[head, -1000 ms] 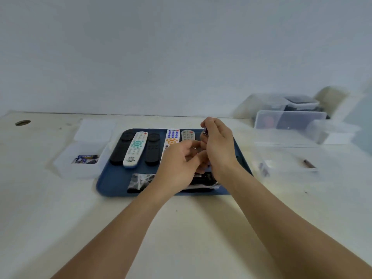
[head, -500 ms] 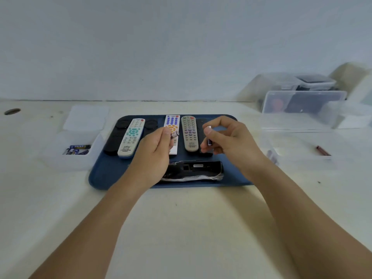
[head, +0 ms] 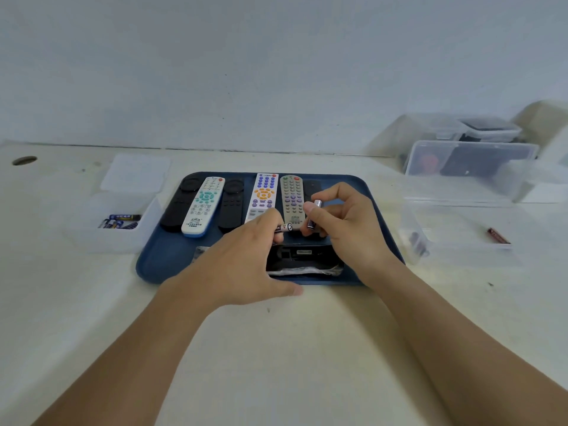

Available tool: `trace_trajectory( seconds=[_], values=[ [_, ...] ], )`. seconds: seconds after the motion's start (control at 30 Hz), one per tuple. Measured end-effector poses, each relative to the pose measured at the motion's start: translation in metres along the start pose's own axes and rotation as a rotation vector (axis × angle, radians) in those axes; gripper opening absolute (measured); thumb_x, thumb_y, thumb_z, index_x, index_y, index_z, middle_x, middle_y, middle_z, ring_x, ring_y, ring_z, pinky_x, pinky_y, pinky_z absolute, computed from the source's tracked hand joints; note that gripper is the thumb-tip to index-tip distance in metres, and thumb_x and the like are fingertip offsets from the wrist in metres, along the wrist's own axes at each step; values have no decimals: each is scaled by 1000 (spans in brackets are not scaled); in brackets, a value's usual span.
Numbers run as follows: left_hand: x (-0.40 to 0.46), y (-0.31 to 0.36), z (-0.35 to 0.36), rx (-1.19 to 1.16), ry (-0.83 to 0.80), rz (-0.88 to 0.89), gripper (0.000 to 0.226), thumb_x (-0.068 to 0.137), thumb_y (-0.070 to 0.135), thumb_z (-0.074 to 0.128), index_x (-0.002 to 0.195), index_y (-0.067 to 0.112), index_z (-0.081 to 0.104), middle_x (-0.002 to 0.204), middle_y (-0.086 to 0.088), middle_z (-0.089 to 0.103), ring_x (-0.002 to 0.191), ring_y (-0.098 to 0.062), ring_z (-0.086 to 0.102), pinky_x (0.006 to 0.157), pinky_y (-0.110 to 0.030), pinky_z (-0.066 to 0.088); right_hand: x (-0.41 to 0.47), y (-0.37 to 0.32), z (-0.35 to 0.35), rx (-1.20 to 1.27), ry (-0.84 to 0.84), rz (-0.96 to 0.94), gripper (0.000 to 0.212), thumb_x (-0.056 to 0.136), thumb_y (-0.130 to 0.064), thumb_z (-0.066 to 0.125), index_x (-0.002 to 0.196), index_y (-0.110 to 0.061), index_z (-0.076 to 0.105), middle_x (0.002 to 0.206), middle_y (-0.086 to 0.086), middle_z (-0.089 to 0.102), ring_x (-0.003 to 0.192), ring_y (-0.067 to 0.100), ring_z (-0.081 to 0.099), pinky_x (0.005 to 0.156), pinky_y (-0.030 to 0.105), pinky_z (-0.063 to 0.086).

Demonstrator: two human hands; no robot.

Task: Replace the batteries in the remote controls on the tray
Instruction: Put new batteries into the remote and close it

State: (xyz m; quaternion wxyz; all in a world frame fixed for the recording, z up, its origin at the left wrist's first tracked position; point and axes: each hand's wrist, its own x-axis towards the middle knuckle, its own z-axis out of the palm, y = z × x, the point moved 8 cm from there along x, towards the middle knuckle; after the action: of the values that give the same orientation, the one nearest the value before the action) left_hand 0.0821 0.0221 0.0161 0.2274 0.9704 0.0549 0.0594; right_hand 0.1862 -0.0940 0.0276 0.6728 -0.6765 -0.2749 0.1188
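A blue tray [head: 159,256] holds several remotes in a row: black ones, a white one with teal buttons [head: 203,207], a white one with blue and orange buttons [head: 262,192] and a grey one [head: 291,195]. At the tray's front lies a black remote [head: 302,259] on its face, its battery bay uncovered. My left hand [head: 242,259] pinches a battery [head: 284,228] above that remote. My right hand [head: 344,222] pinches a second battery [head: 314,213] upright just beside it.
Left of the tray is a clear box [head: 101,232] with several blue batteries [head: 121,221], its lid [head: 135,173] behind it. To the right stands another clear box [head: 461,238] holding a red battery [head: 498,236]. More plastic containers [head: 467,161] are stacked at the back right.
My hands came apart, each with one battery, and dropped lower over the open black remote. The camera tilted down and nearer to the tray.
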Motion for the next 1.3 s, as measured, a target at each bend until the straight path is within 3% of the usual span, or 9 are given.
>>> trace_trajectory(
  seconds=[0.23,0.6,0.7,0.87,0.97,1.03,1.17,1.23,1.3],
  values=[
    [3,0,-1,2,20,49,54,78,62,73,95,30,33,101,17,58,71,-2,54,64,-25,40,-3,2,-2,-26,61,24,17,92,-18,71,89,-11,56,73,13,75,56,15,67,52,17,48],
    [9,-3,1,-61,36,69,58,71,55,83,83,36,29,91,18,52,71,-1,50,61,-23,35,-8,11,-12,79,244,93,16,94,-21,68,99,-7,61,65,7,70,58,14,65,56,24,53],
    [10,1,-6,-147,107,86,64,62,47,92,86,33,35,93,15,54,77,-6,51,66,-26,45,-10,7,-13,172,282,66,14,95,-20,67,99,-8,61,62,2,67,59,16,65,58,25,53],
    [14,6,-30,-263,242,57,68,55,37,97,81,30,35,85,12,63,70,-1,57,62,-14,43,-8,-15,-31,414,441,-48,14,96,-18,66,102,-9,58,61,6,64,62,20,62,61,27,53],
    [24,7,-54,-375,383,2,68,57,33,97,76,22,33,58,18,46,53,2,46,54,-15,35,-5,-31,-48,480,499,-160,19,94,-16,68,106,-6,56,62,8,68,66,20,66,66,26,53],
    [35,6,-60,-535,410,-29,69,59,31,97,77,21,31,57,17,38,50,0,38,54,-16,33,-6,-33,-47,444,480,-164,23,93,-16,70,107,-4,57,63,9,70,68,19,68,67,25,50],
    [46,-2,-47,-950,370,-143,71,52,34,98,81,22,34,74,-6,55,68,-22,61,76,-49,57,-8,-33,-40,352,442,-145,21,91,-19,71,105,-8,61,67,10,73,65,18,61,64,25,44],
    [48,-9,-43,-1076,398,-197,72,50,37,98,86,15,39,89,-22,66,87,-33,72,88,-58,58,-6,-36,-40,351,401,-164,19,93,-17,69,106,-6,59,70,12,73,63,23,54,58,27,43],
    [49,-12,-47,-1132,419,-229,71,56,38,96,95,1,49,98,-26,72,93,-38,73,86,-58,58,-3,-40,-39,355,351,-183,23,94,-15,66,108,-1,55,78,16,75,57,22,51,57,27,45]
  ],
)
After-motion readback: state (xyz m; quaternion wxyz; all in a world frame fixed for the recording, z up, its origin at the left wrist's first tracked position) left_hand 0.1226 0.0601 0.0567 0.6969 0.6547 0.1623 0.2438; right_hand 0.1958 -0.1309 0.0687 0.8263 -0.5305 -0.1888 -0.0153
